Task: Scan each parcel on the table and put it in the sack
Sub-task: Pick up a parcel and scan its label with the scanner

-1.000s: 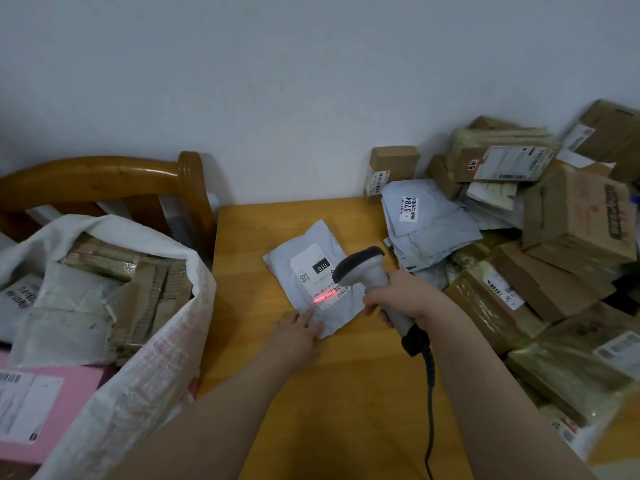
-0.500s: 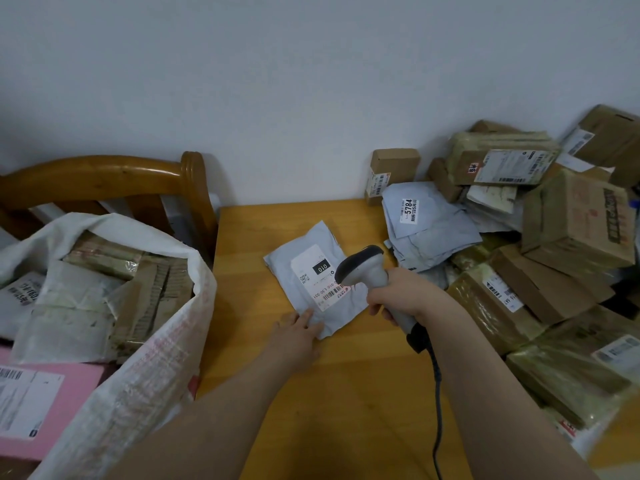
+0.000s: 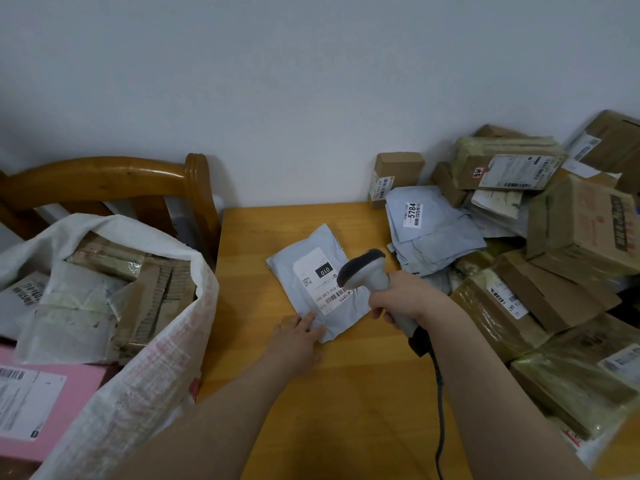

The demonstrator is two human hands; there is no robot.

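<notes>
From my seat I see one grey mailer parcel [image 3: 322, 240] lying flat and alone in the middle of the wooden table [image 3: 346, 393], its single white label [image 3: 317, 282] facing up with "010" printed on it. Two hands are in view. The left hand [image 3: 299, 336] lies on the table with straight fingers resting on the parcel's near corner, pinning it rather than gripping it. The right hand [image 3: 398, 299] is wrapped around the handle of the one barcode scanner [image 3: 363, 268], whose head points down at the right side of the label. One black cable [image 3: 440, 410] runs from the scanner's base toward me.

To the left, one white woven sack [image 3: 138, 375] stands open beside the table, against a wooden chair [image 3: 138, 174]. Inside it I count at least five parcels, among them one pink parcel [image 3: 69, 386] at the near edge; the rest overlap too much for a firm number.

On the right side of the table sits a pile of parcels [image 3: 571, 254]: I make out at least ten, mostly brown boxes and tape-wrapped bundles. A few grey mailers lie at its left edge, one of them labelled 5784 [image 3: 412, 214]. One small cardboard box [image 3: 398, 171] stands upright against the wall, just behind those mailers.
</notes>
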